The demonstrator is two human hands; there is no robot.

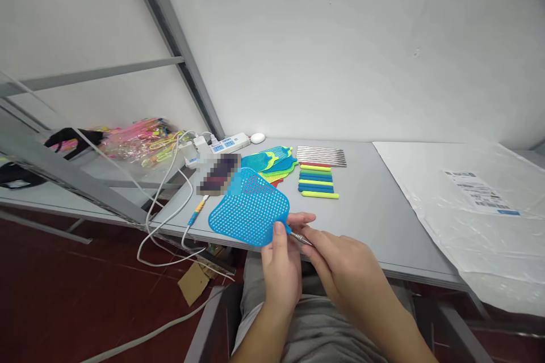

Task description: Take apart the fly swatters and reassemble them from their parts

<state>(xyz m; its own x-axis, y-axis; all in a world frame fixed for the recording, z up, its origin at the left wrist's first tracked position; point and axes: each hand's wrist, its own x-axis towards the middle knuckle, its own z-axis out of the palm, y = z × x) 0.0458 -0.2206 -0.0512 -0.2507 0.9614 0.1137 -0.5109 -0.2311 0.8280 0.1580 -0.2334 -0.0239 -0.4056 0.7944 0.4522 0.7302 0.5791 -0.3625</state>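
Left hand [281, 266] pinching blue mesh [249, 212], right hand [347, 264] gripping rod [301, 238]

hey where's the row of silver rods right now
In the head view, the row of silver rods lies toward the back of the gray table, just beyond the colored tubes and right of the piled mesh pieces.

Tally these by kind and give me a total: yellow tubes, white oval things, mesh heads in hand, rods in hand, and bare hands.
Yellow tubes: 3
White oval thing: 1
Blue mesh head in hand: 1
Metal rod in hand: 1
Left hand and right hand: 2
Total: 8
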